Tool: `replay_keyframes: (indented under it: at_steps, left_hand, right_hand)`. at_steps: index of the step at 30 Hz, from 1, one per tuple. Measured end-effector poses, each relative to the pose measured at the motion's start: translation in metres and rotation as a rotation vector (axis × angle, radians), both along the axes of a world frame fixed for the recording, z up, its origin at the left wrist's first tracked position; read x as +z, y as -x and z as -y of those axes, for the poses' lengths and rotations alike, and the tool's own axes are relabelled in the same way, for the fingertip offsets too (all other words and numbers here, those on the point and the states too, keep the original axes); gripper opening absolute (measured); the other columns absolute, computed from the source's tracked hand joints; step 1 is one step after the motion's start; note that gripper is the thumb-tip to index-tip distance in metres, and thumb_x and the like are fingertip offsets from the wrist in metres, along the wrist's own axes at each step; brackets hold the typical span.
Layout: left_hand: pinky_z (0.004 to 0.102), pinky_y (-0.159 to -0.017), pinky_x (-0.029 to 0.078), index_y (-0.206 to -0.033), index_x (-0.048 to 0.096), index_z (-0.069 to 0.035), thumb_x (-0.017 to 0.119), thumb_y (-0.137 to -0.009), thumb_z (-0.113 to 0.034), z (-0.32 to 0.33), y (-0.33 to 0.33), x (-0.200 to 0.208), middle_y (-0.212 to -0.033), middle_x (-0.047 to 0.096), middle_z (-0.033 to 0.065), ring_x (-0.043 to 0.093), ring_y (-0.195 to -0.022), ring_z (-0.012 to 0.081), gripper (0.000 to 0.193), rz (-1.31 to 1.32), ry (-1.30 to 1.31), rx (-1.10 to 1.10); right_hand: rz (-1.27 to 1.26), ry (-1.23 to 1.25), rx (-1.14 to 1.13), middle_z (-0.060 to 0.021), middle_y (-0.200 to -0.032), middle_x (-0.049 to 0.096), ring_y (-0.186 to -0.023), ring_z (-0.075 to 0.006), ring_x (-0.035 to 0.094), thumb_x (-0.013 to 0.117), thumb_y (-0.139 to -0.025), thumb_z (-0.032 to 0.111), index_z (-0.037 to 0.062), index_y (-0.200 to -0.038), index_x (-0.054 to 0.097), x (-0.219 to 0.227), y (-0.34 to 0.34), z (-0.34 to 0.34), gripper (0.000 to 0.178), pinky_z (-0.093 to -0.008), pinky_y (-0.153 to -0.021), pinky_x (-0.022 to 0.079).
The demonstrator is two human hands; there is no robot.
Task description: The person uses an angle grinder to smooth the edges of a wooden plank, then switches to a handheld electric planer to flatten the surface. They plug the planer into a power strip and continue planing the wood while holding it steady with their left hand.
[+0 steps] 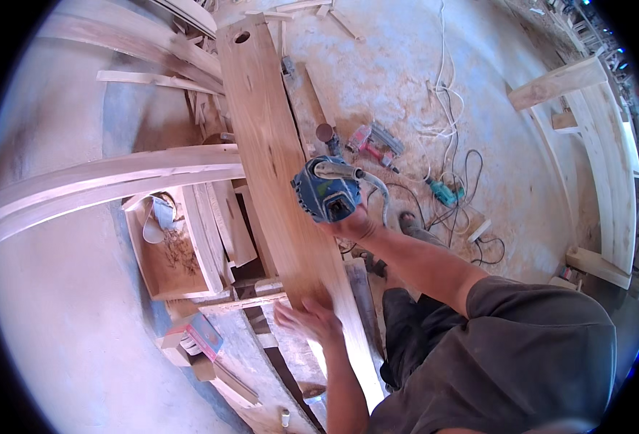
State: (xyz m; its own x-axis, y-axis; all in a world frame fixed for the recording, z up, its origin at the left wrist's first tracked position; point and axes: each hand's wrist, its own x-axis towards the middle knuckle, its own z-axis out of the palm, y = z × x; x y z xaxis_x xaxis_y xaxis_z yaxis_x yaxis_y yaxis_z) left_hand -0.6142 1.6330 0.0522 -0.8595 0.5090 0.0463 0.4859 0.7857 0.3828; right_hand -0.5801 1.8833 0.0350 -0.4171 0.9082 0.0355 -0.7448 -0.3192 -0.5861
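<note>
A long wooden plank with an oval hole near its far end runs from the far left toward me. On its middle sits a blue sander-like power tool with a grey cord or hose. My right hand grips this tool from its right side, its fingers partly hidden by the body. Nearer to me, my left hand is at the plank's left edge with its fingers spread, holding nothing. Whether its fingertips touch the wood, I cannot tell.
Right of the plank, a red-and-grey nail gun and a green drill lie on the dusty floor among tangled cords. Left stand a wooden drawer-like box and a small carton. A curved wooden frame stands far right.
</note>
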Motion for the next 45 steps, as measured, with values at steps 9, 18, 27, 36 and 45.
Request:
replay_keyframes:
  at_steps: [9,18,27,36,45]
  left_hand:
    - [0.0548,-0.097,0.046,-0.147,0.044,0.003,0.042,-0.105,-0.043,-0.193,0.073,0.003,-0.126,0.064,0.0289,0.061,-0.112,0.0483,0.062,0.079,0.099,0.154]
    - [0.0540,-0.096,0.046,-0.139,0.052,0.003,0.040,-0.107,-0.043,-0.194,0.070,0.003,-0.128,0.062,0.0290,0.059,-0.116,0.0475,0.057,0.120,0.160,0.178]
    - [0.0560,-0.090,0.047,-0.129,0.056,0.004,0.041,-0.107,-0.045,-0.190,0.071,-0.001,-0.121,0.064,0.0305,0.061,-0.108,0.0494,0.055,0.114,0.123,0.160]
    - [0.0571,-0.086,0.047,-0.123,0.056,0.004,0.042,-0.107,-0.041,-0.190,0.071,0.001,-0.116,0.065,0.0291,0.061,-0.105,0.0499,0.050,0.128,0.142,0.169]
    - [0.0583,-0.087,0.046,-0.116,0.057,0.003,0.043,-0.105,-0.039,-0.193,0.071,0.004,-0.111,0.065,0.0294,0.060,-0.102,0.0509,0.046,0.138,0.117,0.165]
  right_hand:
    - [0.647,-0.124,0.027,-0.0105,-0.119,0.067,-0.116,-0.0301,0.062,0.084,-0.079,0.025,0.0081,-0.126,0.062,-0.006,0.005,-0.050,0.055,-0.0441,-0.100,0.047]
    - [0.653,-0.556,-0.347,-0.0169,-0.122,0.062,-0.112,-0.0338,0.060,0.079,-0.084,0.020,0.0030,-0.129,0.058,-0.015,0.018,-0.094,0.053,-0.0434,-0.100,0.047]
    - [0.446,0.077,0.131,-0.0100,-0.123,0.063,-0.112,-0.0243,0.062,0.094,-0.067,0.026,0.0056,-0.126,0.060,0.003,0.033,-0.143,0.071,-0.0381,-0.099,0.048]
    - [-0.028,0.123,0.084,-0.0096,-0.130,0.063,-0.118,-0.0223,0.061,0.071,-0.090,0.031,0.0082,-0.134,0.055,-0.018,0.071,-0.194,0.052,-0.0376,-0.103,0.049]
    - [1.405,-0.827,-0.321,-0.0092,-0.128,0.066,-0.120,-0.0266,0.061,0.068,-0.086,0.028,0.0100,-0.127,0.064,-0.027,0.097,-0.261,0.045,-0.0373,-0.104,0.047]
